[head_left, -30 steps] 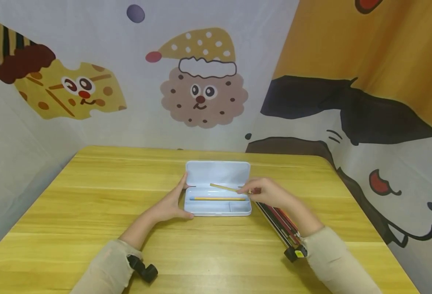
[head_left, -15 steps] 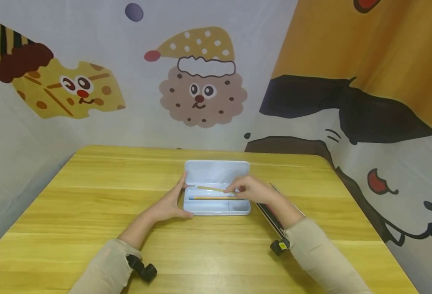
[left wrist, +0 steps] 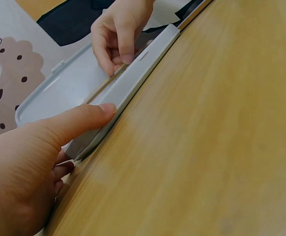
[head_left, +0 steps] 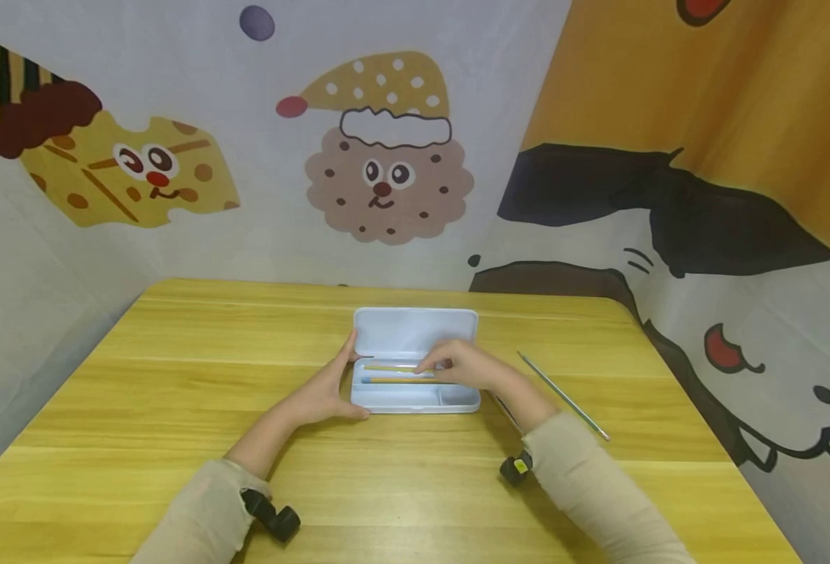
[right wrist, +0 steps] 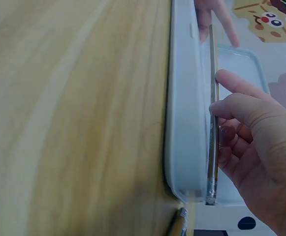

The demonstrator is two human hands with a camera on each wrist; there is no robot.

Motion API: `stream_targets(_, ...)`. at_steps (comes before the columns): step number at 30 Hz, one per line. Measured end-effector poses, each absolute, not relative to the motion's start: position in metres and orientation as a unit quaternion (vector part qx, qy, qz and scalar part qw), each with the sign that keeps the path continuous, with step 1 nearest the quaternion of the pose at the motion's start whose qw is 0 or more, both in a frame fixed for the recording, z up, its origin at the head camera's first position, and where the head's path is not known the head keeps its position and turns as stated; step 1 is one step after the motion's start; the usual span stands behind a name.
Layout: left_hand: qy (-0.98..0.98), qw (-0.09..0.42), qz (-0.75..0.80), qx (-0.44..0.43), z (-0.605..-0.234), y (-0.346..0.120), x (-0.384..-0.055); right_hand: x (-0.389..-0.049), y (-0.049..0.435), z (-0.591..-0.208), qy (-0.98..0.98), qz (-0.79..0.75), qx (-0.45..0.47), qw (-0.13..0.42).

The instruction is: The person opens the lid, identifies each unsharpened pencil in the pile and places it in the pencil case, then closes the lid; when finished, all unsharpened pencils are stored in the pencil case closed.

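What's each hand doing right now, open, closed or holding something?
Left hand: holding the pencil case by its left end.
Right hand: pinching a yellow pencil.

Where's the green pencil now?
Head view, right side: the green pencil lies diagonally on the wooden table, right of the open white pencil case and just past the right sleeve, eraser end toward the wearer.
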State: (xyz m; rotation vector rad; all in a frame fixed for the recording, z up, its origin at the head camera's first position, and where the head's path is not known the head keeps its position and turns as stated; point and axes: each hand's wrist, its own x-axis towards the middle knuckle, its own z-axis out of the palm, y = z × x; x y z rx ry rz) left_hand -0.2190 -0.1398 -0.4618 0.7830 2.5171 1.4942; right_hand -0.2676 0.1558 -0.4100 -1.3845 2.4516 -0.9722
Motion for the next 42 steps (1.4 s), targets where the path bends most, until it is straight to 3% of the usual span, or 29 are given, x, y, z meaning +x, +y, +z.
stream_targets(8, 0.822, 0.06, 0.502, 0.264, -0.435, -0.134, -0.203, -0.271, 0.149, -0.413, 0.835, -0.304, -0.45, 0.09)
stream_targets(15, 0.825, 0.05, 0.497, 0.262, -0.462, -0.14, -0.218, -0.277, 0.146, -0.418, 0.825, -0.299, -0.474, 0.078)
stream_targets(42, 0.836, 0.061, 0.484, 0.253, -0.463, -0.14, -0.219, -0.267, 0.157, -0.415, 0.829, -0.316, -0.457, 0.068)
